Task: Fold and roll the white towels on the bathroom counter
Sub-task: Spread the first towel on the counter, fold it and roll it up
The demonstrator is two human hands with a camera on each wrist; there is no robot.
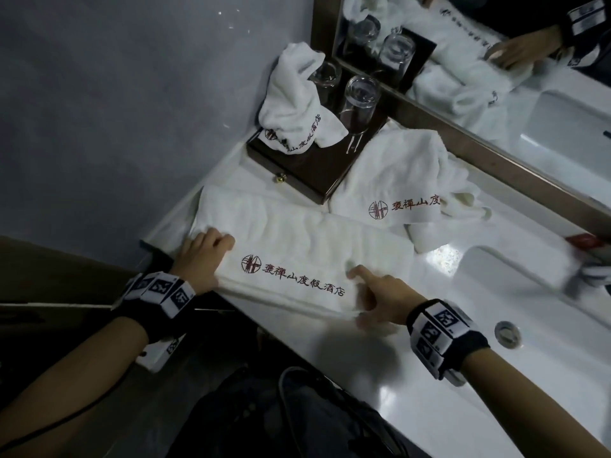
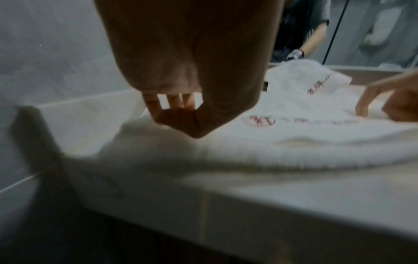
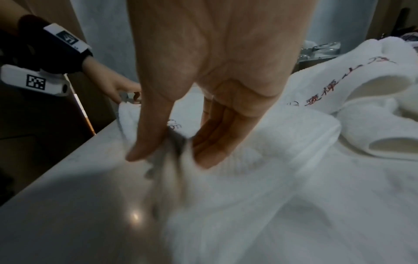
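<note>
From the head camera, the folded towel (image 1: 291, 256) lies flat as a long strip along the bench (image 1: 413, 401) front edge, red embroidery up. The left hand (image 1: 201, 256) presses its left end with curled fingers; whether it grips is unclear. The right hand (image 1: 377, 295) pinches the right end. A crumpled towel (image 1: 406, 180) lies behind.

The left wrist view shows thick, ribbed terry slightly overhanging the edge; a hard tug could drag it off.

In the right wrist view, thumb and fingers (image 3: 210, 141) bunch plush cloth; uneven pulling would likely skew the fold on the glossy bench.
</note>
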